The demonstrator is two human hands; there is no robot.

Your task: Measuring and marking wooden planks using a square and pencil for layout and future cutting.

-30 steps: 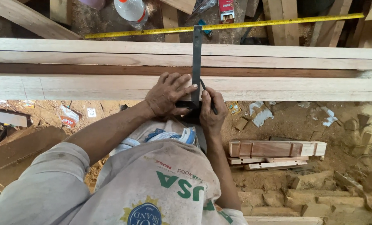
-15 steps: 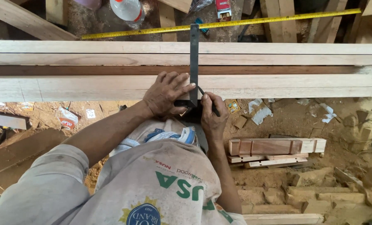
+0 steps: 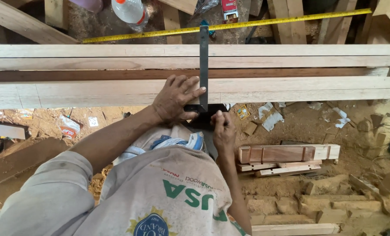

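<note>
Two hands [image 3: 175,98], one square [image 3: 203,65], one tape measure [image 3: 247,24], one plastic bottle [image 3: 129,11], four long boards [image 3: 94,94].

Dark try square [image 3: 203,65] flat across pale planks [image 3: 291,87]
</note>
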